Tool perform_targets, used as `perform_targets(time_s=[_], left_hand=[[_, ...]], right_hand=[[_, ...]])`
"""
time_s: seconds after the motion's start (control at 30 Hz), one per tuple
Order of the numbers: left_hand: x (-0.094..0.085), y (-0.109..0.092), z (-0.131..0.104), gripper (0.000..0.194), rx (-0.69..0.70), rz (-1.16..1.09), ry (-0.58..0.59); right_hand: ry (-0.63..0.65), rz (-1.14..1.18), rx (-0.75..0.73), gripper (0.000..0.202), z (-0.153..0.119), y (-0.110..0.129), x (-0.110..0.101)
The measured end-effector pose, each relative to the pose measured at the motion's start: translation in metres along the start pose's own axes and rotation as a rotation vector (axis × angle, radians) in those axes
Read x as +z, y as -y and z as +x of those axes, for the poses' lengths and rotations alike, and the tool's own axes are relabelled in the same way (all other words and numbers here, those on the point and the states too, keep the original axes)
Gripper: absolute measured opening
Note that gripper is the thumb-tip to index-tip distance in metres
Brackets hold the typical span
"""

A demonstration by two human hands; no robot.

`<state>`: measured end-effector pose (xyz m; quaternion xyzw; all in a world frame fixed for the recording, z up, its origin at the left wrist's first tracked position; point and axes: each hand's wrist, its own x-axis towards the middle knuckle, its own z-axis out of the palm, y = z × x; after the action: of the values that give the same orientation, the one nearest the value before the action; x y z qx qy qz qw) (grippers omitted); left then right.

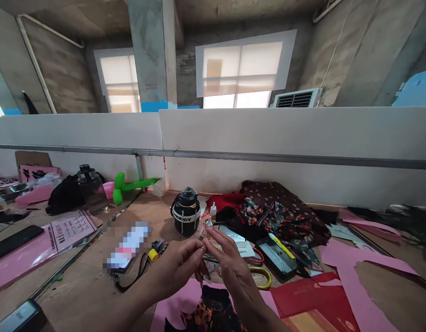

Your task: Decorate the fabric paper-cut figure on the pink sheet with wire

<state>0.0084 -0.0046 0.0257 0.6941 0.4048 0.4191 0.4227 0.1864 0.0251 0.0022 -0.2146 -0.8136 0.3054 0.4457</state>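
Note:
My left hand (185, 262) is closed, its thumb and fingers pinched at a finger of my right hand; anything between them is too small to make out. My right hand (228, 258) has its fingers mostly stretched out, pointing up and left, and touches the left fingertips. Below both hands, a dark floral cloth piece (213, 310) with a black edge lies on pink paper (168, 306). Just beyond the hands stand a small white bottle (213, 211) and a black jug (187, 213). Yellow-handled scissors (263, 278) lie right of my right hand.
A phone (128, 246), keys and a yellow item (152, 255) lie left. Right are a black case (277, 258), a yellow marker (281, 246), red envelopes (316, 299), cut pink paper (368, 295) and piled patterned fabric (285, 207). A green balloon (130, 185) sits near the white partition (285, 133).

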Motion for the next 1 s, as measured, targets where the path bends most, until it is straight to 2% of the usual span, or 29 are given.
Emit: perform_targets(time_s=[0.13,0.33,0.47,0.63,0.73,0.9,1.0], left_hand=[[0.001,0.002,0.000,0.030,0.011,0.010,-0.034],[0.003,0.009,0.001,0.028,-0.001,-0.068,-0.062],[0.004,0.008,0.002,0.027,0.005,-0.099,-0.078],[0.005,0.006,0.002,0.026,0.027,-0.137,-0.053],[0.003,0.006,0.002,0.028,0.045,-0.084,-0.041],[0.001,0.005,0.003,0.032,0.095,0.027,-0.010],[0.001,0.005,0.003,0.036,0.106,0.103,-0.016]], right_hand=[[-0.013,0.094,0.036,0.046,0.001,-0.002,0.001],[-0.061,0.587,0.411,0.058,0.000,0.000,0.010],[-0.059,0.768,0.487,0.066,0.000,0.003,0.014],[-0.055,1.020,0.586,0.065,0.001,0.005,0.014],[-0.077,0.989,0.591,0.065,-0.001,0.005,0.013],[-0.120,0.595,0.374,0.058,-0.001,-0.009,0.015],[-0.119,0.457,0.314,0.055,0.001,-0.014,0.013]])
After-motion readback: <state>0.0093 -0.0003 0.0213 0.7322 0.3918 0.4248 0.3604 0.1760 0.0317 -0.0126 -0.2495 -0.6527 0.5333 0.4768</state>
